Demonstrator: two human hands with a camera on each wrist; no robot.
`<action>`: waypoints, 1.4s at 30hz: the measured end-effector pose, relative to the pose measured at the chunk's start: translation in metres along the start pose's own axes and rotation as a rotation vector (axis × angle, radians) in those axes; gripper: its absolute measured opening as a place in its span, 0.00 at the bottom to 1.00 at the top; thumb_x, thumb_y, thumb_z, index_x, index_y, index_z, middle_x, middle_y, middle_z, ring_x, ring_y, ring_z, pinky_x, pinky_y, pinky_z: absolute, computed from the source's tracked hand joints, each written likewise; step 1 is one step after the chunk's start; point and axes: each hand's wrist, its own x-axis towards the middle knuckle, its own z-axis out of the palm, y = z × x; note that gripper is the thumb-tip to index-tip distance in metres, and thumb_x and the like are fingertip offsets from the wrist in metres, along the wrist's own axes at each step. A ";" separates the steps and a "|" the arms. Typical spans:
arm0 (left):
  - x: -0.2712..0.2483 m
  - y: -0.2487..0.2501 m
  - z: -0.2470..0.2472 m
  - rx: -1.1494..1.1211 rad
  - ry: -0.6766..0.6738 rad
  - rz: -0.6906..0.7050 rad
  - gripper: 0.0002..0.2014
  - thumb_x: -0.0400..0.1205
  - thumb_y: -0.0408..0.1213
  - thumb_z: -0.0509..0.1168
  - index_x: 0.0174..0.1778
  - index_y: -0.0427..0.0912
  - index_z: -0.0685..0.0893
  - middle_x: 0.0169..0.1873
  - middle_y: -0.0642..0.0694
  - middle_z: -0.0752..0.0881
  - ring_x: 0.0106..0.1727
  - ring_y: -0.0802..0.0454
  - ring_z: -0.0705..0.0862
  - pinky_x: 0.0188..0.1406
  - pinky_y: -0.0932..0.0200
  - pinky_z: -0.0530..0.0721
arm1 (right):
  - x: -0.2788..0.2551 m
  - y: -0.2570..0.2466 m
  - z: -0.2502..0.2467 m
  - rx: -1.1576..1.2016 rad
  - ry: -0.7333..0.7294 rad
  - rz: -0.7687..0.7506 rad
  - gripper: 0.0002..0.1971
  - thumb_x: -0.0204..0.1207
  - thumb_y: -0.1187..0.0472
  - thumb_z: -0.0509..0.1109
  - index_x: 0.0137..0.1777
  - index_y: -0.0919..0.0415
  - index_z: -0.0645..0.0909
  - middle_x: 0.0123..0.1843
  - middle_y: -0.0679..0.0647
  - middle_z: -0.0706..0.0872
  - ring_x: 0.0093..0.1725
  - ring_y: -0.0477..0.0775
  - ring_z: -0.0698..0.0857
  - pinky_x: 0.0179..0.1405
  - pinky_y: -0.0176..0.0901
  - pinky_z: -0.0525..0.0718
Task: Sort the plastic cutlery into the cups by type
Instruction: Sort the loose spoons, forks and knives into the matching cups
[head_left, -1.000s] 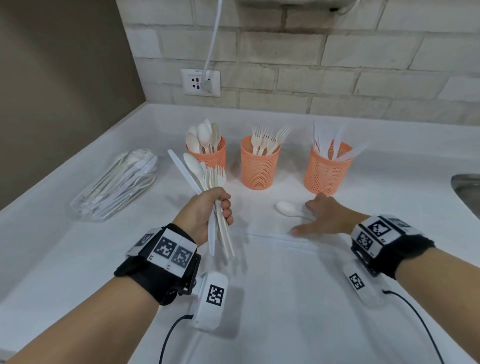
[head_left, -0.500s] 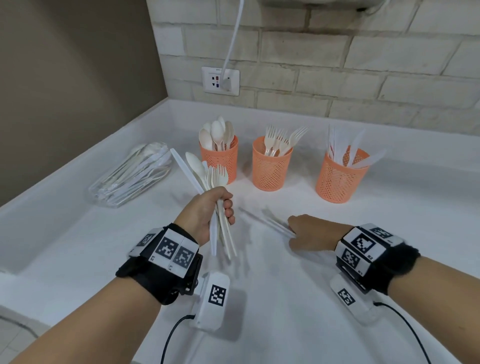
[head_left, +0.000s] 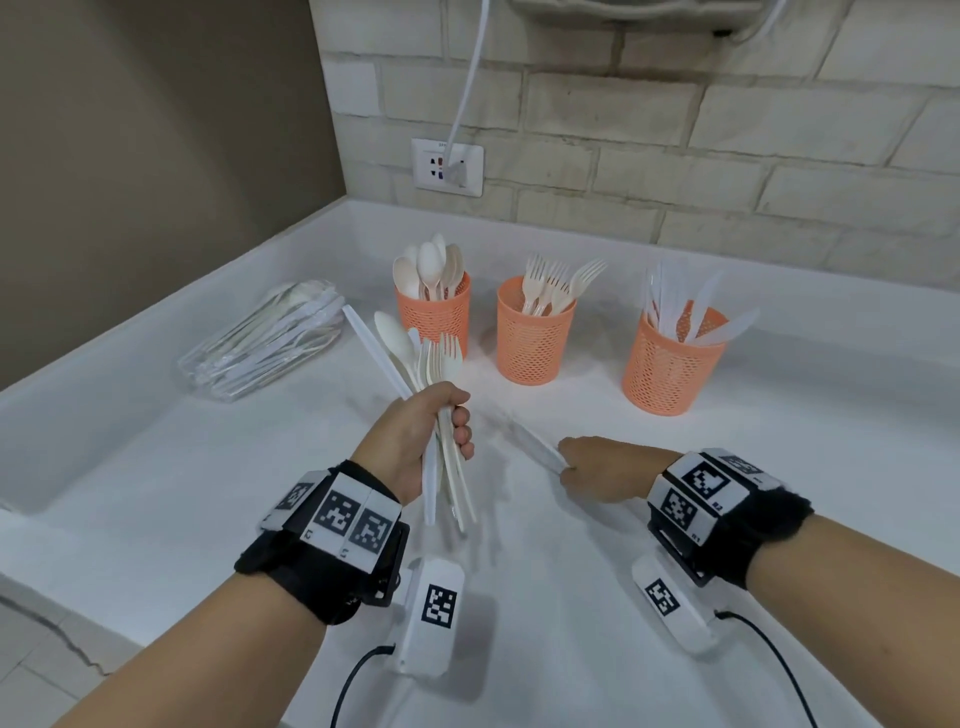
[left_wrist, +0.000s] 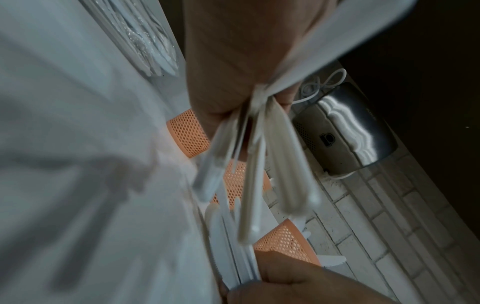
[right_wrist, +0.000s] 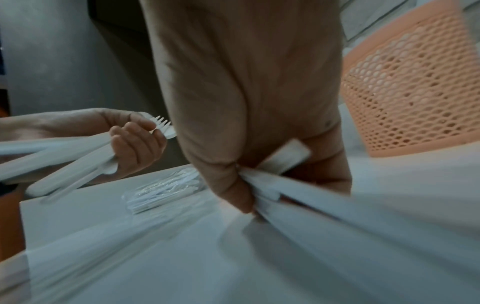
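Three orange mesh cups stand in a row: the spoon cup (head_left: 434, 318), the fork cup (head_left: 535, 340) and the knife cup (head_left: 670, 366). My left hand (head_left: 460, 415) grips an upright mixed bundle (head_left: 415, 358) of a spoon, forks and a knife in front of the spoon cup; the handles fan out below the fist (left_wrist: 259, 174). My right hand (head_left: 569, 464) is low on the counter in front of the fork cup, its fingers (right_wrist: 233, 191) curled round a few flat white pieces (head_left: 535, 448) that look like knives (left_wrist: 231, 242). Their far ends are blurred.
A clear plastic bag of more white cutlery (head_left: 265, 345) lies at the left near the side wall. Behind the cups the brick wall carries a socket (head_left: 448, 167) with a white cord and a steel appliance (left_wrist: 345, 131). The counter's front edge (head_left: 78, 603) drops off at the lower left.
My right hand lay flat beside a spoon on the counter; it has since curled round thin white pieces and drawn them nearer. The left hand keeps the same bundle.
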 end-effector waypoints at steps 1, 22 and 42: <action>-0.001 0.000 0.000 0.007 0.001 0.015 0.09 0.79 0.29 0.60 0.33 0.41 0.72 0.18 0.48 0.72 0.16 0.54 0.70 0.19 0.63 0.75 | 0.000 0.001 -0.002 0.074 -0.006 -0.020 0.10 0.83 0.64 0.52 0.39 0.60 0.65 0.38 0.53 0.72 0.37 0.52 0.72 0.39 0.41 0.71; 0.012 0.052 -0.058 0.061 -0.071 0.253 0.13 0.74 0.37 0.70 0.22 0.42 0.82 0.13 0.51 0.74 0.19 0.56 0.72 0.23 0.65 0.75 | 0.026 -0.120 -0.034 1.248 -0.188 -0.604 0.17 0.81 0.48 0.57 0.43 0.62 0.75 0.18 0.45 0.67 0.14 0.39 0.63 0.12 0.30 0.62; 0.038 0.046 -0.015 0.018 -0.031 0.230 0.05 0.77 0.33 0.69 0.39 0.35 0.84 0.15 0.49 0.74 0.20 0.54 0.73 0.22 0.64 0.78 | 0.010 -0.050 -0.077 0.822 0.844 -0.425 0.14 0.85 0.50 0.52 0.55 0.62 0.69 0.30 0.47 0.68 0.27 0.46 0.68 0.24 0.38 0.68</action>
